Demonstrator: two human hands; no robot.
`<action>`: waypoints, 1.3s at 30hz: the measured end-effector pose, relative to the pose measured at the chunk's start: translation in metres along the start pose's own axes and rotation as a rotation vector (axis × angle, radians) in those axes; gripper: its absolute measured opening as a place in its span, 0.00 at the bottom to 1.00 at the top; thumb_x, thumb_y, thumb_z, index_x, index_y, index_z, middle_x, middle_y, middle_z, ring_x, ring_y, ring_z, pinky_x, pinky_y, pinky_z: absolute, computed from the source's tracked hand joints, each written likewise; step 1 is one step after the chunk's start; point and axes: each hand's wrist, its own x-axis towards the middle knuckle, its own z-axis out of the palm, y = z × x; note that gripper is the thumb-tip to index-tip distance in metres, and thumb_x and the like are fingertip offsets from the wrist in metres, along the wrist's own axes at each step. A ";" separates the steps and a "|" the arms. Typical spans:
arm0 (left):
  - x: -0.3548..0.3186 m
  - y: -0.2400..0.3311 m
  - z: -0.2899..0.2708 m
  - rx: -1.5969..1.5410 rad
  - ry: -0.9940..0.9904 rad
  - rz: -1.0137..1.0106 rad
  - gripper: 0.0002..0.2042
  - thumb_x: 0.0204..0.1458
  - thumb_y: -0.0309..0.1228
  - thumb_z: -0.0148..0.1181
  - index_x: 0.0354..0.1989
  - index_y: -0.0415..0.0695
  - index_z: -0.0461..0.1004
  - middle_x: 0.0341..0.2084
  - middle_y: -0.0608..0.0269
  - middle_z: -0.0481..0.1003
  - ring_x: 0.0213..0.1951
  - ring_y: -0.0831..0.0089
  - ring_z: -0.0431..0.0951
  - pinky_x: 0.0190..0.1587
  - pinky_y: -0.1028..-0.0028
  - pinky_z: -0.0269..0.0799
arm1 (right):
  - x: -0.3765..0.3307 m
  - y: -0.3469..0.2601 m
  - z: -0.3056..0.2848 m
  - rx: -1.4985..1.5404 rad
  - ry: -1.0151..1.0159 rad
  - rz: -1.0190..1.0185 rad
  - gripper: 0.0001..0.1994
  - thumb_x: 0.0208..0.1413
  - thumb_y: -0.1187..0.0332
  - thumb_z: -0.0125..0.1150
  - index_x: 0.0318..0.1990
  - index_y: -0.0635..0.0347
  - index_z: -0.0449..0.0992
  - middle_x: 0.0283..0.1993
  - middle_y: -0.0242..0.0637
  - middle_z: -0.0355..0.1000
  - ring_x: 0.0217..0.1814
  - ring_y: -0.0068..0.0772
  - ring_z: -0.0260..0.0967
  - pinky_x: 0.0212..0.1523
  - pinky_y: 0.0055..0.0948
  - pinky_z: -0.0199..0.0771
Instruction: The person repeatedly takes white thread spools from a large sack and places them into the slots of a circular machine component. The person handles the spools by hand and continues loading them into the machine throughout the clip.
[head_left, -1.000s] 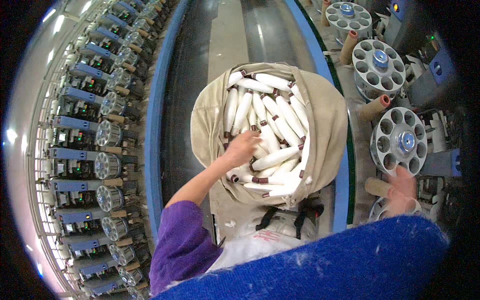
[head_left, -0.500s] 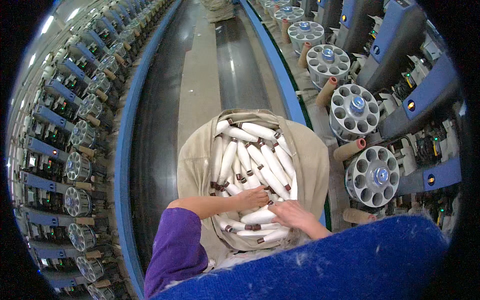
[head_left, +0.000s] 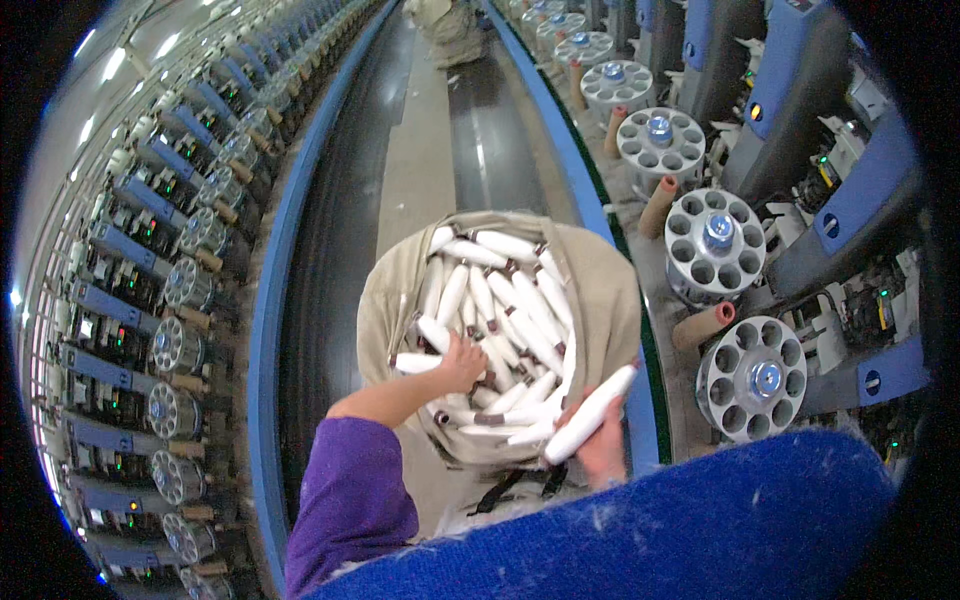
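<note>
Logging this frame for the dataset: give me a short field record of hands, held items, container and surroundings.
left hand: grips a white bobbin inside the sack
right hand: holds one white bobbin lifted over the sack's right rim
sack: beige cloth, open, full of white bobbins
right side: grey round magazines with ring of holes, tan cones between them
left side: row of machine units behind a blue rail
aisle: dark floor, another sack far up
</note>
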 end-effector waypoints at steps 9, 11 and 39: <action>0.077 0.009 -0.057 0.093 0.328 0.301 0.24 0.47 0.34 0.54 0.56 0.47 0.64 0.60 0.49 0.51 0.62 0.45 0.49 0.39 0.49 0.72 | 0.021 0.033 -0.060 -0.048 -0.041 -0.009 0.29 0.53 0.45 0.48 0.55 0.57 0.57 0.36 0.43 0.65 0.33 0.41 0.65 0.33 0.41 0.69; 0.089 0.016 -0.068 0.255 0.286 0.450 0.21 0.45 0.39 0.56 0.49 0.49 0.72 0.60 0.50 0.51 0.60 0.45 0.50 0.33 0.51 0.74 | 0.028 0.035 -0.060 -0.108 -0.023 -0.028 0.29 0.53 0.47 0.49 0.56 0.57 0.56 0.38 0.44 0.65 0.34 0.41 0.66 0.34 0.40 0.70; 0.007 0.204 -0.229 -1.969 -0.499 1.205 0.29 0.48 0.29 0.55 0.61 0.39 0.56 0.64 0.62 0.46 0.58 0.65 0.60 0.57 0.65 0.58 | -0.258 -0.149 -0.102 -0.898 -0.032 -0.185 0.28 0.53 0.64 0.57 0.60 0.63 0.56 0.37 0.38 0.71 0.32 0.25 0.70 0.31 0.24 0.72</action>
